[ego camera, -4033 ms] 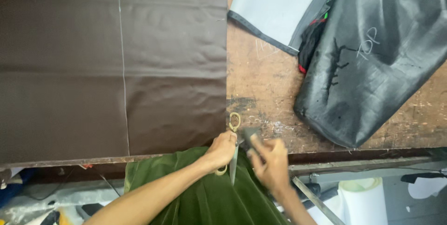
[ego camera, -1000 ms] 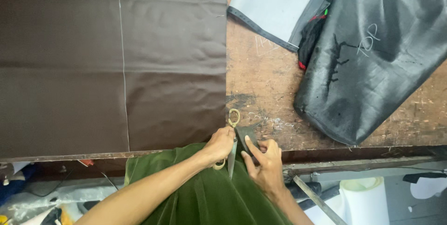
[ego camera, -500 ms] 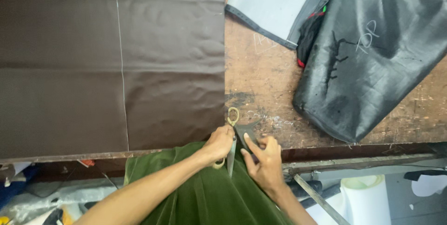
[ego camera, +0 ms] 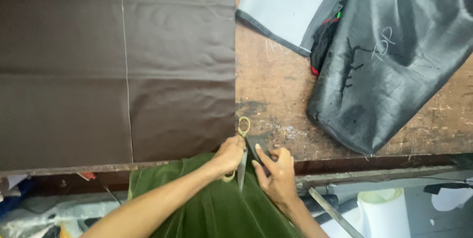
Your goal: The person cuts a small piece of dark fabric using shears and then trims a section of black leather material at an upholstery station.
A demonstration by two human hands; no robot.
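My left hand point(ego camera: 230, 154) is closed around a pair of scissors point(ego camera: 243, 126) with yellowish handle loops, at the wooden table's point(ego camera: 276, 90) near edge. The blade point(ego camera: 241, 171) points down toward me. My right hand point(ego camera: 277, 171) sits just to the right, fingers pinching a small dark piece point(ego camera: 256, 144) beside the blade. Both hands are at the bottom right corner of a large brown fabric sheet point(ego camera: 118, 65) that bears a white chalk line point(ego camera: 125, 70). Green velvet cloth point(ego camera: 212, 208) lies under my forearms.
A shiny black bag-like piece point(ego camera: 394, 56) lies at the right of the table, and a grey panel with a dark border point(ego camera: 290, 6) sits at the top. A metal bar point(ego camera: 374, 174) runs below the table edge, near a white roll point(ego camera: 384, 208).
My right hand has drawn in closer to the scissors and the left hand. The scissors and the brown fabric stay where they were.
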